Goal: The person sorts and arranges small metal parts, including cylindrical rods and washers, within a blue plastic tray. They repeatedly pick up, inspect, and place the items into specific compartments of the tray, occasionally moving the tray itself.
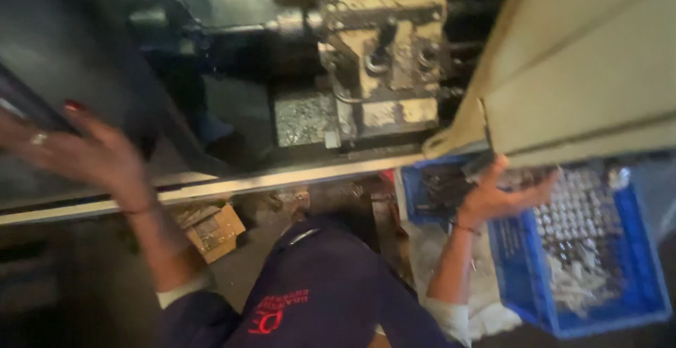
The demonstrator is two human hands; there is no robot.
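Head view looks down on a blue crate full of small shiny metal parts, low at the right beside the machine. Right hand hovers at the crate's near rim, fingers loosely curled toward the parts; whether it pinches one, I cannot tell. Left hand, blurred, is spread open against the dark sliding door at the left. Between them, a grimy tool block sits inside the machine, with a cardboard box on the floor below.

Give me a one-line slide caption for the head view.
Left hand raised by the machine door, right hand reaching into a blue crate of small metal parts.
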